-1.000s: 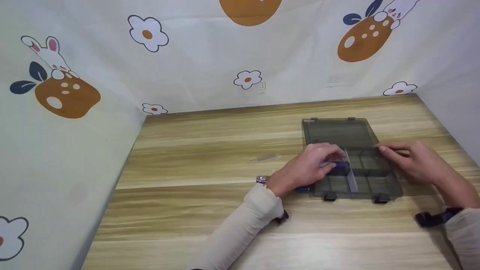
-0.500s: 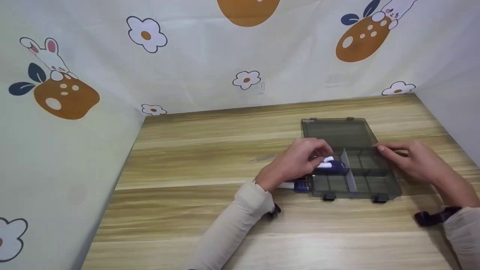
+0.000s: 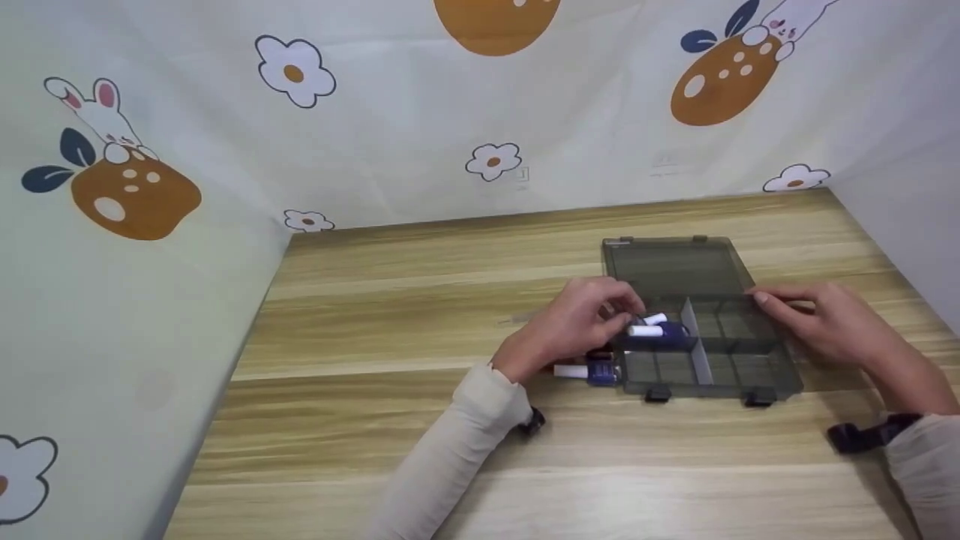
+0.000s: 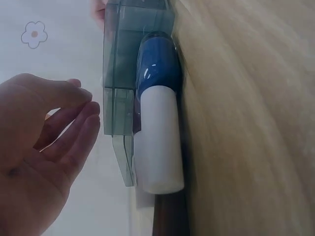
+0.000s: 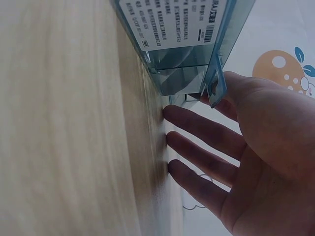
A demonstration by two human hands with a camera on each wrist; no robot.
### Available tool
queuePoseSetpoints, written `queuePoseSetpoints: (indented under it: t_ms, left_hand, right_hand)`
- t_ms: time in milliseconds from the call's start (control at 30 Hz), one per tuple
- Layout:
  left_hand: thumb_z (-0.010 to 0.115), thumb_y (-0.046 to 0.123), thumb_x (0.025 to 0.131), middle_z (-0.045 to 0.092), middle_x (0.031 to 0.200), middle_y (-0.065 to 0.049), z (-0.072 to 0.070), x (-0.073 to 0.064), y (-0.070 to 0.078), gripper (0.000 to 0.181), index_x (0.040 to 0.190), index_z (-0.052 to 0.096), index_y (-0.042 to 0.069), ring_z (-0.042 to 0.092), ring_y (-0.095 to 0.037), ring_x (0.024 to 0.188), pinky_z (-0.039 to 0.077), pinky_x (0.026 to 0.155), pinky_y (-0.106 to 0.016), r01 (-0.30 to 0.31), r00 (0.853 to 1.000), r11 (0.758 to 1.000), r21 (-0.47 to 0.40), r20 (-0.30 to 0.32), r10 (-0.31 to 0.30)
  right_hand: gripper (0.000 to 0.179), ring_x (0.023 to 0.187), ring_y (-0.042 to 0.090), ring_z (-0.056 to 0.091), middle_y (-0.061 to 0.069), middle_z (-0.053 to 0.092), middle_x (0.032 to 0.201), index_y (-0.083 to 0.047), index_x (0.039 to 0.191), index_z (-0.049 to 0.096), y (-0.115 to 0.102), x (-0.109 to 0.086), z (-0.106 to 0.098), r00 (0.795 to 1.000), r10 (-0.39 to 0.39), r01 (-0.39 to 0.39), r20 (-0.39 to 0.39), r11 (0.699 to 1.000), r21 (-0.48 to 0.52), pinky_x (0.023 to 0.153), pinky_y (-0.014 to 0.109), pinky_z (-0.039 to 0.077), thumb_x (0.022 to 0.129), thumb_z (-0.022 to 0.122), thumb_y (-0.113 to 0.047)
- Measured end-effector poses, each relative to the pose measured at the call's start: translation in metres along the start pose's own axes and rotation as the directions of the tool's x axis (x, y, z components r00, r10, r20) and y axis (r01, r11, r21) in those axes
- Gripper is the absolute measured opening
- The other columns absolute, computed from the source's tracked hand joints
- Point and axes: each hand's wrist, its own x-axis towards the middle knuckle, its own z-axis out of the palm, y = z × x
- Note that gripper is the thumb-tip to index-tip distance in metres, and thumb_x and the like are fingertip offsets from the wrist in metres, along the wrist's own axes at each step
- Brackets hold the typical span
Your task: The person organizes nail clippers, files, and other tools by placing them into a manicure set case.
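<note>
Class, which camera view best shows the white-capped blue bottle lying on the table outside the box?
The left wrist view: the bottle appears large there, with cap and body in plain sight. The head view shows it small, beside the box; the right wrist view does not show it.

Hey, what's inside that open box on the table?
In the open box: two white caps and a dark blue bottle body, in the far left section. The left hand covers part of that section, so anything behind it can't be seen.
</note>
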Motion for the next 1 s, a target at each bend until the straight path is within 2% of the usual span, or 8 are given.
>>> queuePoseSetpoints:
  t_ms: [100, 167, 233, 300, 500, 867, 967, 1000]
  left_hand:
    - [0.069, 0.001, 0.101, 0.081, 0.110, -0.005, 0.000, -0.001, 0.000, 0.015, 0.113, 0.078, 0.005, 0.072, -0.004, 0.097, 0.059, 0.089, -0.014, 0.000, 1.000, 1.000, 0.005, -0.002, 0.000]
    - [0.069, 0.002, 0.102, 0.081, 0.109, -0.004, 0.000, -0.002, 0.000, 0.015, 0.112, 0.079, 0.005, 0.072, -0.003, 0.097, 0.060, 0.089, -0.015, 0.001, 1.000, 1.000, 0.014, -0.001, -0.001]
    - [0.070, 0.002, 0.101, 0.081, 0.109, -0.004, -0.001, -0.004, 0.000, 0.013, 0.111, 0.078, 0.005, 0.072, -0.004, 0.097, 0.060, 0.090, -0.016, -0.001, 1.000, 1.000, 0.016, 0.004, 0.001]
    - [0.071, 0.002, 0.101, 0.081, 0.108, -0.004, -0.001, -0.005, -0.002, 0.012, 0.109, 0.078, 0.006, 0.073, -0.004, 0.096, 0.059, 0.088, -0.015, 0.003, 1.000, 1.000, 0.009, 0.014, -0.003]
    - [0.071, 0.002, 0.099, 0.081, 0.103, -0.004, -0.007, -0.014, -0.009, 0.009, 0.104, 0.077, 0.005, 0.072, -0.004, 0.092, 0.059, 0.083, -0.015, 0.043, 0.998, 0.998, -0.040, 0.042, -0.041]
    - [0.078, 0.010, 0.097, 0.081, 0.106, -0.002, -0.014, -0.035, -0.021, 0.012, 0.109, 0.080, 0.008, 0.076, -0.011, 0.100, 0.061, 0.091, -0.019, 0.075, 0.988, 0.997, -0.018, 0.136, -0.071]
    - [0.079, 0.013, 0.098, 0.081, 0.110, -0.002, -0.015, -0.037, -0.020, 0.017, 0.114, 0.081, 0.009, 0.076, -0.012, 0.103, 0.061, 0.093, -0.021, 0.091, 0.982, 0.996, -0.021, 0.169, -0.086]
    - [0.079, 0.015, 0.099, 0.081, 0.111, -0.001, -0.015, -0.037, -0.020, 0.018, 0.115, 0.082, 0.009, 0.076, -0.012, 0.104, 0.061, 0.093, -0.022, 0.095, 0.980, 0.995, -0.018, 0.180, -0.090]
  right_hand:
    - [0.028, 0.119, 0.051, 0.070, 0.021, 0.077, 0.127, -0.015, 0.130, 0.080, 0.000, 0.000, 0.001, 1.000, 0.000, 0.000, 0.011, 1.000, 0.006, 0.092, 0.010, 0.054, 0.110, 0.065, -0.029]
    - [0.028, 0.120, 0.051, 0.070, 0.021, 0.077, 0.127, -0.015, 0.130, 0.080, 0.000, -0.001, 0.000, 1.000, -0.005, 0.005, 0.008, 1.000, 0.007, 0.092, 0.009, 0.053, 0.110, 0.065, -0.028]
    - [0.027, 0.119, 0.049, 0.070, 0.020, 0.078, 0.126, -0.016, 0.129, 0.080, 0.000, -0.001, 0.001, 1.000, -0.013, 0.013, -0.001, 1.000, 0.006, 0.087, -0.006, 0.036, 0.110, 0.066, -0.028]
    - [0.027, 0.120, 0.048, 0.069, 0.019, 0.078, 0.126, -0.016, 0.128, 0.081, 0.000, -0.001, 0.001, 1.000, -0.005, 0.005, -0.002, 1.000, 0.003, 0.086, -0.007, 0.035, 0.110, 0.065, -0.029]
    - [0.030, 0.122, 0.047, 0.068, 0.018, 0.078, 0.125, -0.017, 0.129, 0.081, -0.001, -0.002, -0.001, 1.000, 0.026, -0.026, -0.001, 1.000, -0.015, 0.087, -0.005, 0.035, 0.110, 0.064, -0.033]
    - [0.030, 0.122, 0.051, 0.068, 0.021, 0.077, 0.127, -0.015, 0.129, 0.080, -0.001, -0.001, -0.001, 1.000, 0.020, -0.020, 0.015, 1.000, 0.005, 0.085, -0.007, 0.034, 0.111, 0.064, -0.031]
    - [0.030, 0.122, 0.053, 0.068, 0.022, 0.076, 0.128, -0.015, 0.130, 0.080, -0.001, -0.001, -0.001, 1.000, 0.020, -0.020, 0.015, 1.000, 0.002, 0.087, -0.004, 0.037, 0.111, 0.064, -0.031]
    - [0.030, 0.122, 0.054, 0.068, 0.022, 0.076, 0.128, -0.015, 0.130, 0.080, -0.002, -0.001, -0.001, 1.000, 0.023, -0.023, 0.017, 1.000, 0.002, 0.090, 0.003, 0.046, 0.111, 0.063, -0.032]
